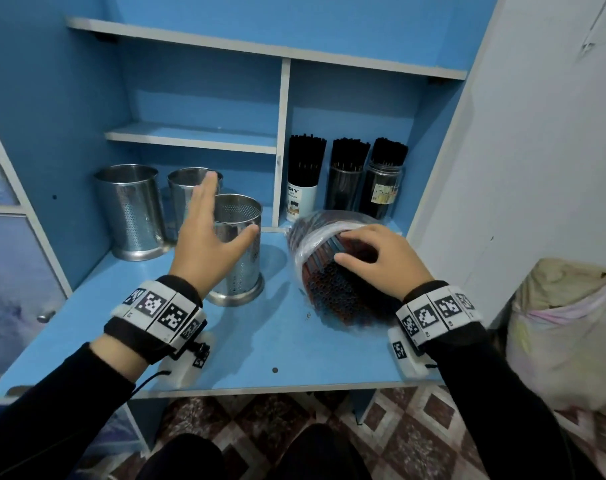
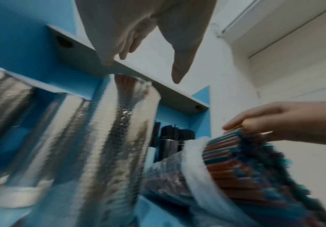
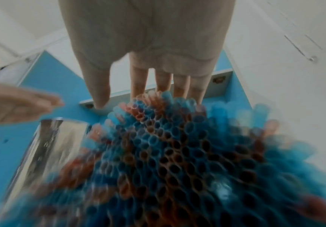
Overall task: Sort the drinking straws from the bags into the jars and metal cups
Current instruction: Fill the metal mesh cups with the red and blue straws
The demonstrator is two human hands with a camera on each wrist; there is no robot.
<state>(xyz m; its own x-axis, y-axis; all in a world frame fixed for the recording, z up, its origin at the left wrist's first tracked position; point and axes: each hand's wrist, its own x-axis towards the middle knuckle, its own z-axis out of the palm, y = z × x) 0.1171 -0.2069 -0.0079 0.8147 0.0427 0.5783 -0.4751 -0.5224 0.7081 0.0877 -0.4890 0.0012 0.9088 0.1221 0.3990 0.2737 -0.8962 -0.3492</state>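
On the blue desk (image 1: 253, 344) of a shelving unit, a person is sorting drinking straws, and the layout is pointing to why each hand is where it is. The right hand (image 1: 381, 252) is lying over the open mouth of a clear plastic bag (image 1: 306, 237), its fingers bent down onto the ends of the blue and orange straws (image 1: 332, 289) and its thumb reaching under the top layer, apparently gathering a bunch to draw out; whether it is already pinching any is not clear from the head view, and the right wrist view is showing only fingertips (image 3: 138, 86) resting along the upper edge of the bundle. The bag is lying on its side with its mouth facing the person, which is keeping the straw ends within easy reach. The left hand (image 1: 209, 237) is spread wide and holding nothing, its palm hovering just beside the nearest metal cup (image 1: 240, 251), the thumb close to the rim, probably to steady the cup for the incoming straws. Two more metal cups (image 1: 131, 209) are standing behind it, looking empty. In the compartment to the right, three jars (image 1: 344, 181) are already standing packed with black straws, just behind the bag.
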